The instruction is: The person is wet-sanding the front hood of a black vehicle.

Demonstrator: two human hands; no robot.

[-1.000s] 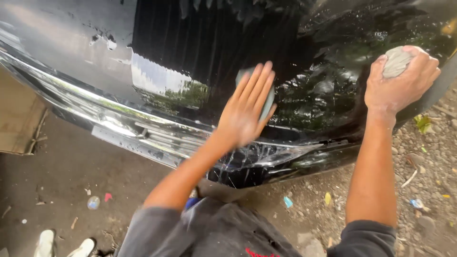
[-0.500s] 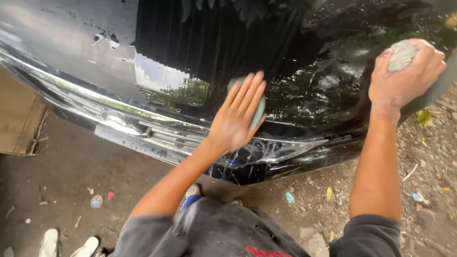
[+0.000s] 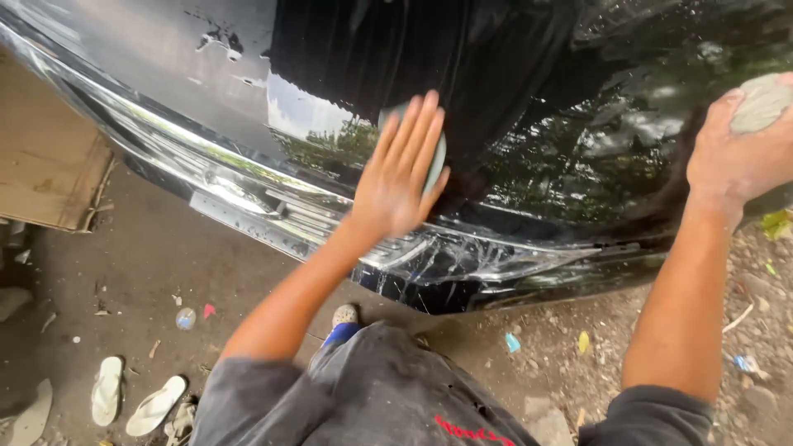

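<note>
Compared with the earlier frames, the left hand (image 3: 402,177) is sliding down and toward the middle of the wet black car panel (image 3: 529,107), carrying its grey-green sanding pad (image 3: 435,153) with it, while the right hand (image 3: 739,157) is staying near the right edge of the view. Fingers of the left hand are lying straight and close together, the flat palm pressing the pad against the panel just above the chrome-edged sill (image 3: 273,211); only a rim of the pad is showing past the fingertips. At the right, the other hand is curling around a pale grey wad (image 3: 762,101), apparently a damp cloth or sponge, and is holding it against or just at the glossy surface; whether it is touching cannot be told.

To do this rubbing well, the worker is best keeping the palm flat so that pressure is spreading evenly over the pad and not digging in at the fingertips. Strokes are best overlapping and running along the panel, stopping short of the sill's sharp crease, where a coating is likely thin. Wetness on the panel is helping the pad glide; the wad is lying near enough for re-wetting.

Below, on the dirt ground (image 3: 149,272), a pair of white sandals (image 3: 132,396) and a sheet of cardboard (image 3: 45,165) are lying well apart from the hands.
</note>
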